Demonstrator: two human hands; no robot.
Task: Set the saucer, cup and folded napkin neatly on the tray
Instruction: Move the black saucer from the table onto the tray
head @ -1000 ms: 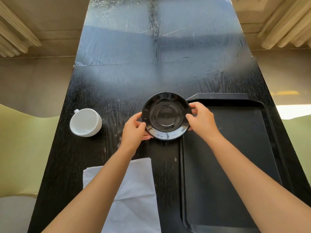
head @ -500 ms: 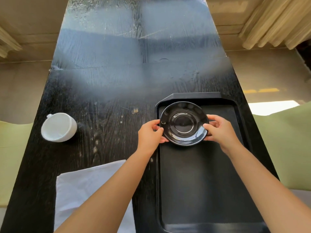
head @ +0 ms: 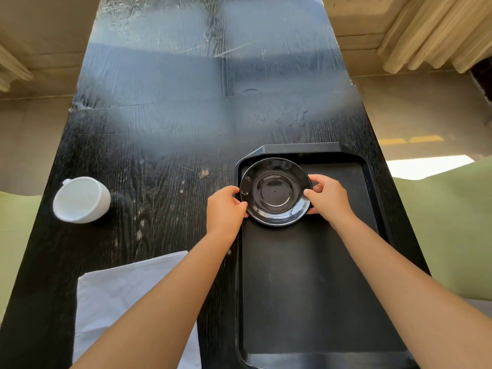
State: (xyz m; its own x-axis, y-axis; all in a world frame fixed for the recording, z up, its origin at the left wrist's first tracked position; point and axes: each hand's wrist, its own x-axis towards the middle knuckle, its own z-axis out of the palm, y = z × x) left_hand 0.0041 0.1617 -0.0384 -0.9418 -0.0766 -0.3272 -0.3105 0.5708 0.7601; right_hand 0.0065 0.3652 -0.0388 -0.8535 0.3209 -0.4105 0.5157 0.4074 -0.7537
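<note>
Black wood-grain table [head: 165, 145] runs long and narrow between pale green seats [head: 450, 230] and cream curtains [head: 426, 35], daylight glaring off its far half. Both of a person's bare hands meet at a glossy black round saucer [head: 275, 191] in the far left corner of a black rectangular plastic tray [head: 319, 288], which lies on the table's right side. The left hand [head: 225, 209] curls its fingers against the saucer's left rim, thumb on the near edge; the right hand [head: 328, 197] pinches the right rim, thumb on top and fingers tucked beneath. Both grasp the saucer; whether it rests fully on the tray floor or sits slightly tilted above it cannot be told.

Well to the left of the left-hand fingers, a white ceramic cup [head: 81, 199] lies tipped on the bare table, its mouth facing the camera and its handle pointing away. Nearer the body than those fingers, under the left forearm, a pale folded cloth napkin [head: 119, 302] lies flat on the table, just left of the tray's rim and partly hidden by the arm. Beyond the right-hand fingers, only the tray's raised far lip stands close. The tray floor nearer than both hands is covered only by the right forearm crossing above it. Small light specks dot the wood beyond the left-hand fingers.
</note>
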